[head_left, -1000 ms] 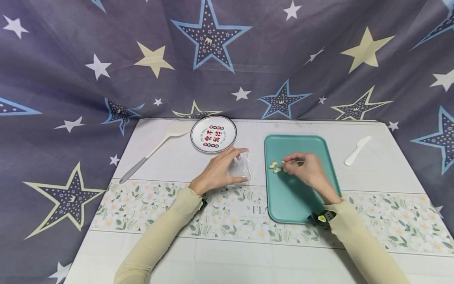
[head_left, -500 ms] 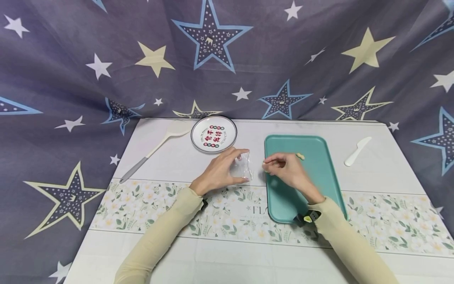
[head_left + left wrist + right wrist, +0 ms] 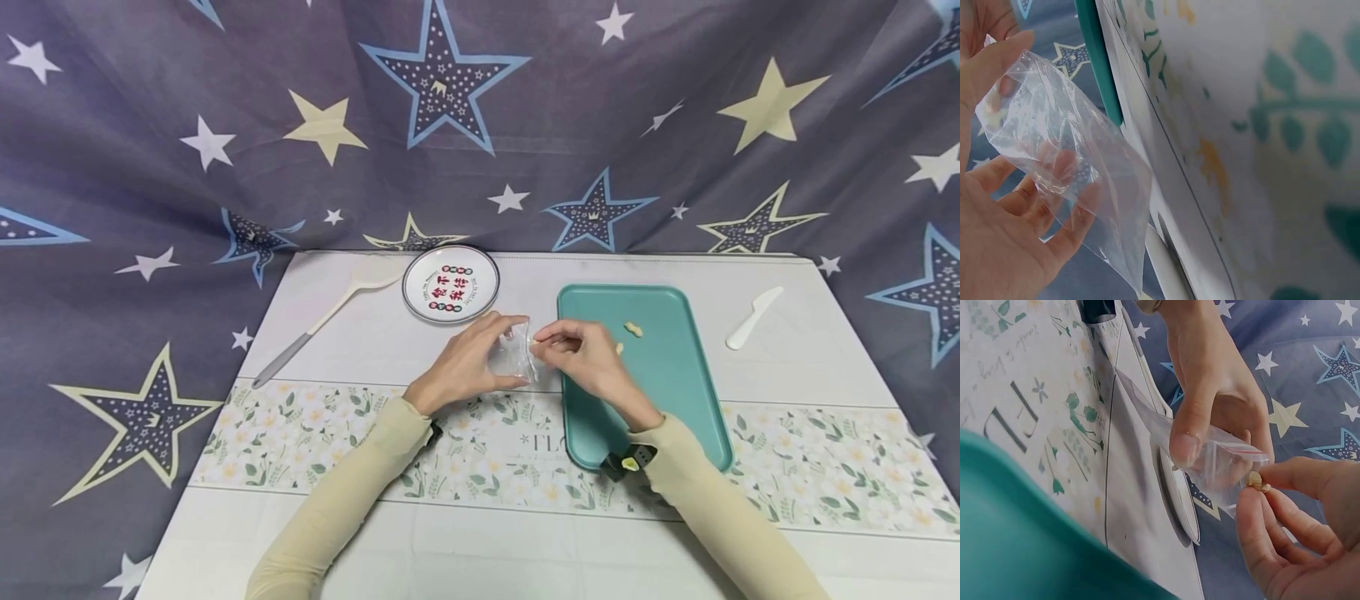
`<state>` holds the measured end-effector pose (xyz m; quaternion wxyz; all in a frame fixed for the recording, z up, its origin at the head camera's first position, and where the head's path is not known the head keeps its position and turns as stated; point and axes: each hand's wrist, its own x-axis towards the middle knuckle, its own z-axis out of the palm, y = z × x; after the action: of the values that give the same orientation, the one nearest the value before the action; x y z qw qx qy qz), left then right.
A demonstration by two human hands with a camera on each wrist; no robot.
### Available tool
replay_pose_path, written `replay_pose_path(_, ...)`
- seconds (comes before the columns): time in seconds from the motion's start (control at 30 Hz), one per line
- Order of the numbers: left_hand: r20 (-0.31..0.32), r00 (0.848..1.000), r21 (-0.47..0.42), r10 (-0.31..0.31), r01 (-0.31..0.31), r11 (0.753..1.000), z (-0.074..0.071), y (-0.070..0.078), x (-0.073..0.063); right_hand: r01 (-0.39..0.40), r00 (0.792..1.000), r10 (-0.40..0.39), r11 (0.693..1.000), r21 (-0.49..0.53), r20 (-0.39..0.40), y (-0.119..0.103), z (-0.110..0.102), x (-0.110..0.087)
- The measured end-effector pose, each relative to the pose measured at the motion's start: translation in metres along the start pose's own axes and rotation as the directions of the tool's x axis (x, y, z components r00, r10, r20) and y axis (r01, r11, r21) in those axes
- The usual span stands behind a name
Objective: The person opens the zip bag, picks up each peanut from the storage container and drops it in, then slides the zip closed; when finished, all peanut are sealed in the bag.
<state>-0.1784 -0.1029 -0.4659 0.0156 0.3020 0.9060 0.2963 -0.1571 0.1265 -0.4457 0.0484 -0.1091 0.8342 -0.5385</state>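
Note:
My left hand (image 3: 457, 364) holds a clear zip bag (image 3: 509, 356) between thumb and fingers, over the table left of the green tray. In the left wrist view the bag (image 3: 1100, 162) hangs crinkled and see-through. My right hand (image 3: 588, 358) pinches a small pale peanut (image 3: 1255, 482) between thumb and fingertips, right at the bag's mouth. A red line runs along the mouth in the right wrist view. On the tray (image 3: 660, 400) lies a peanut (image 3: 633, 329), with another pale one (image 3: 619, 348) partly behind my right hand.
A round white plate (image 3: 450, 283) with red lettering stands behind my left hand. To its left lies a long spoon (image 3: 330, 312) with a grey handle end. A white plastic knife (image 3: 754, 318) lies right of the tray. A star-patterned cloth (image 3: 585, 108) hangs behind the table.
My right hand has moved left from over the tray to the bag's mouth, carrying a peanut. Peanuts left on the tray have come into view. My left hand stays almost in place.

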Motion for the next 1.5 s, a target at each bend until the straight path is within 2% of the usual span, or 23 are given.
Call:
replay_pose_path(0.27,-0.015,1.0,0.005,0.011,-0.011,1.0,0.0,0.001,0.0,0.034,0.999,-0.034,0.999,-0.001,0.008,0.001,0.005,0.0)
replay_pose_path(0.8,-0.014,1.0,0.001,0.015,-0.015,1.0,0.001,0.0,0.002,0.022,1.0,-0.022,1.0,0.004,-0.003,0.006,0.002,-0.001)
replay_pose_path(1.13,-0.02,1.0,0.012,0.014,-0.014,1.0,0.0,0.002,0.005,-0.014,0.999,0.016,0.999,0.046,-0.046,0.017,-0.03,-0.001)
replay_pose_path(1.23,-0.019,1.0,0.009,0.011,-0.011,1.0,0.001,0.002,0.005,-0.041,0.997,0.043,0.999,0.029,-0.061,0.025,-0.043,-0.003)
replay_pose_path(1.37,-0.017,1.0,0.008,0.003,-0.003,1.0,0.001,0.002,0.004,-0.071,0.995,0.068,0.997,-0.042,-0.073,0.039,-0.062,-0.004)
replay_pose_path(1.5,-0.016,1.0,0.009,-0.004,0.004,1.0,0.001,0.001,0.004,-0.113,0.992,0.108,0.99,-0.081,-0.062,0.052,-0.078,-0.004)
